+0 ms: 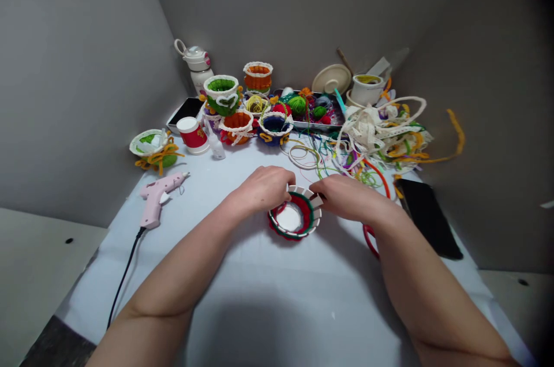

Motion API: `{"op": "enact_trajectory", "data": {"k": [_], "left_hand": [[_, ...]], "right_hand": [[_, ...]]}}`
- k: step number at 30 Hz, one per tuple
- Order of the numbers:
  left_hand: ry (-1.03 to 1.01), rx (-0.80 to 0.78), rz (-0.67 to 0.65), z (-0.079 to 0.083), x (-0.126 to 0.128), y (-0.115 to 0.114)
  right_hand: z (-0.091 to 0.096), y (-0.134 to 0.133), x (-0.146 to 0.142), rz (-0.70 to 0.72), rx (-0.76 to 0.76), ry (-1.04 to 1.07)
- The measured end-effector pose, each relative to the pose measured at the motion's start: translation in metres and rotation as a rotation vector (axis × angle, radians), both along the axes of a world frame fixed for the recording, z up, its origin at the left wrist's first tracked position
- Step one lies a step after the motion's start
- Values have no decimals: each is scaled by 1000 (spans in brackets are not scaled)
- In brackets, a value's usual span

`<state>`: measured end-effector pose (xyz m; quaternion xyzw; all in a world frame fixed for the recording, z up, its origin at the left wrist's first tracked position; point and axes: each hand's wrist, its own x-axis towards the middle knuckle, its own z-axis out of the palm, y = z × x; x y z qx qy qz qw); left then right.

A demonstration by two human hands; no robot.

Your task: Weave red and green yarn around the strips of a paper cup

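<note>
A small woven paper cup basket point(306, 211) stands on the table in front of me, its white slats sticking up around the rim. Red and dark green cord runs in and out between the slats, and the white bottom shows inside. My left hand point(272, 187) grips the far left of the rim, thumb and fingers closed around it. At the far right of the rim, my right hand point(340, 195) has its fingers curled in against the slats; the fingertips are partly hidden. A red cord point(369, 238) passes beneath my right forearm.
A pink glue gun point(153, 199) lies left with its black cable. Behind are finished woven baskets point(221, 96), a red paper cup point(193, 135), a glue bottle point(217, 148), a tray of yarn balls point(320, 110) and tangled trims point(381, 133). A black phone point(428, 217) lies right.
</note>
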<state>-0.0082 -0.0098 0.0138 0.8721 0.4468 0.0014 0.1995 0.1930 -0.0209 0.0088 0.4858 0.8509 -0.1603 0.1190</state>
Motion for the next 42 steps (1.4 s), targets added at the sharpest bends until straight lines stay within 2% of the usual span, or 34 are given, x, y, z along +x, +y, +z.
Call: {"op": "enact_trajectory", "data": {"k": [4,12,18,27,32,36,42], "left_hand": [[-122,15,-67,-3,5,-3],[-150,-9,-20,-14,17,0],[-136,3,24,-13,15,2],[-61,87,157,-9,8,5],[-37,86,161,-8,8,4],[-15,104,148,-7,10,4],[-3,103,147,-5,10,4]], "right_hand": [[0,-1,-2,-22,4,4],[0,1,-1,-33,48,-35],[9,0,0,-46,59,-80],[19,-4,20,25,81,151],[24,-12,11,50,165,278],[24,-14,-3,66,216,286],[23,-16,-7,103,176,231]]}}
